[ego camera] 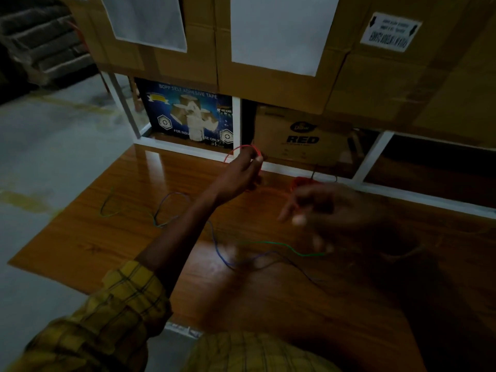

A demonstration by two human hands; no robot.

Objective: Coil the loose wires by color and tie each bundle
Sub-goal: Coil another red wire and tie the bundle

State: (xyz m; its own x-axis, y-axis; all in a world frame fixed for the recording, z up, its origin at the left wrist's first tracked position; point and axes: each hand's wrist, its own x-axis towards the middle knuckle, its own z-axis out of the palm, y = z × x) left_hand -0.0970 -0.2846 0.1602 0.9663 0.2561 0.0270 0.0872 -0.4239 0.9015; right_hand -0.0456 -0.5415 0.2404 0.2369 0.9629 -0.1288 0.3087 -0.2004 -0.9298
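Note:
My left hand (241,173) reaches forward over the wooden table (112,237) and pinches a red wire (243,148) that arcs in a loop above its fingers. My right hand (322,208) is blurred with motion to the right, fingers partly curled; a red patch (299,181) shows just behind it, and I cannot tell whether the hand holds the wire. A blue wire (217,251) and a green wire (281,244) lie loose across the table's middle. Another green strand (106,202) curls at the left.
Stacked cardboard boxes (268,84) fill the back on a white-framed rack (236,124). Under it sit a blue tape carton (188,114) and a brown box marked RED (303,135). Grey floor (40,157) lies off the table's left edge.

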